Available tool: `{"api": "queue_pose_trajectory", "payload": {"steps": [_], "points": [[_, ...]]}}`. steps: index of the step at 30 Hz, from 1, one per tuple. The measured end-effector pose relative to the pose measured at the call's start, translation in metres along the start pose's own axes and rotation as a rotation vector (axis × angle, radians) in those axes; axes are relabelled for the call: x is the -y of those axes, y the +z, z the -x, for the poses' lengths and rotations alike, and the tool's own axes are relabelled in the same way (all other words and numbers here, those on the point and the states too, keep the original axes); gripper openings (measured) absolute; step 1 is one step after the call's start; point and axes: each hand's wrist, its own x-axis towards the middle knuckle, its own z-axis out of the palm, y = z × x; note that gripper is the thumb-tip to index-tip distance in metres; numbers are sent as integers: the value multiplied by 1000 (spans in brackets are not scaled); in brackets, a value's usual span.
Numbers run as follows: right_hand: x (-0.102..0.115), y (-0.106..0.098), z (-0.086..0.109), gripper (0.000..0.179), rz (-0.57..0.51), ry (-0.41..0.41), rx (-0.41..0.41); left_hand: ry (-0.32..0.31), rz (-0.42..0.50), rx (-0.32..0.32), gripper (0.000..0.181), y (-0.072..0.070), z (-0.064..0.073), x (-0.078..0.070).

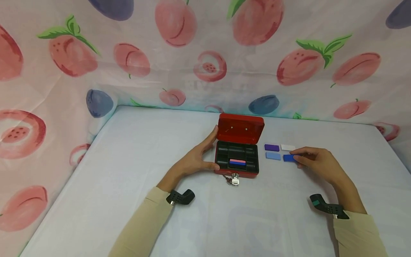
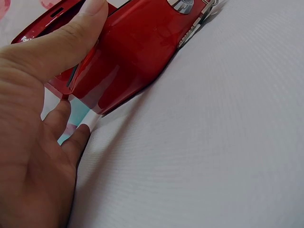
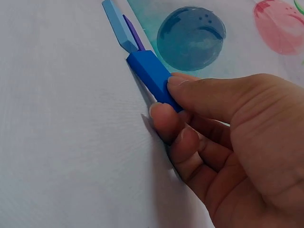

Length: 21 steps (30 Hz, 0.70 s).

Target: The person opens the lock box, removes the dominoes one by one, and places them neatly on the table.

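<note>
A red cash box (image 1: 237, 174) stands with its lid (image 1: 240, 127) up and a black compartment tray (image 1: 224, 151) inside. My left hand (image 1: 194, 160) spans its left side, the thumb on the front corner and the fingertips by the lid's edge. In the left wrist view the thumb lies over the red rim. At the right, my right hand (image 1: 316, 162) pinches a dark blue block (image 3: 151, 76) between thumb and fingers. Near it lie a light blue block (image 1: 273, 156), a purple block (image 1: 272, 147) and a white block (image 1: 287, 147). A pink and a blue strip show in the tray's front middle compartment.
Keys (image 1: 235, 179) hang from the lock at the box's front. White cloth (image 1: 257, 221) covers the table. A fruit-patterned curtain (image 1: 135, 85) rises along the back and left side.
</note>
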Motion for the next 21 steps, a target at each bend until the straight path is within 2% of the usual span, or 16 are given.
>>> {"api": "queue_pose_trajectory", "payload": {"steps": [12,18,21], "points": [[2,2,0,34,-29,33,-28,12,-4,4,106,-1,0,2],[2,1,0,38,-12,66,-12,-33,-11,-2,104,0,1,0],[1,1,0,39,0,72,-14,-33,4,5,104,0,1,0]]}}
